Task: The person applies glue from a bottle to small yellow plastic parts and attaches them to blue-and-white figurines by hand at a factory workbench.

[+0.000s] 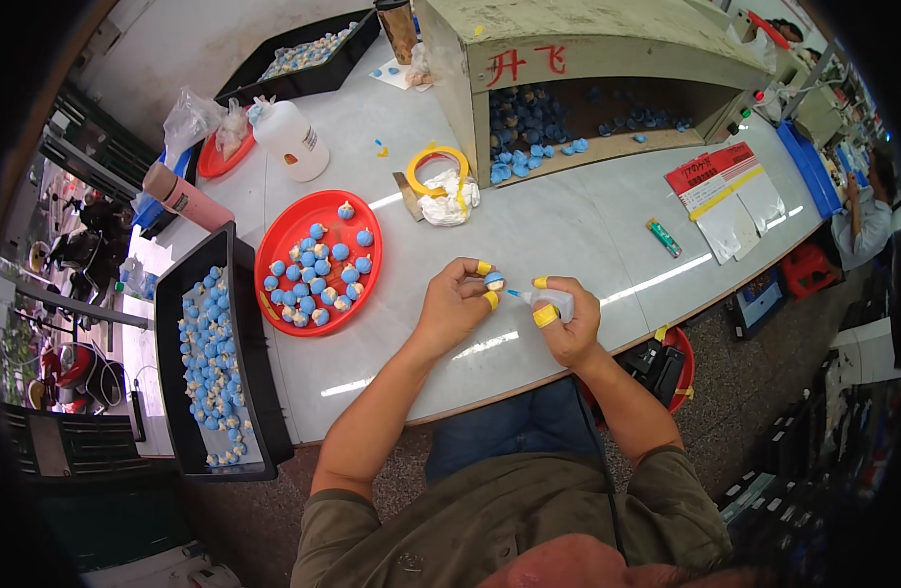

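Observation:
Between the yellow-taped fingertips of my left hand is a small blue-and-cream ball-shaped piece. My right hand, also with yellow tape on its thumb and a finger, grips a small translucent squeeze bottle. The bottle's thin blue tip points left at the little piece, close to it. Both hands are above the pale tabletop near its front edge. To their left, a red round tray bears several similar blue pieces. Farther left, a black rectangular bin holds many more.
A beige box-like machine with blue shells in its opening stands at the back. Around are a white bottle, a pink flask, yellow tape roll, green tube and papers. Another person sits far right.

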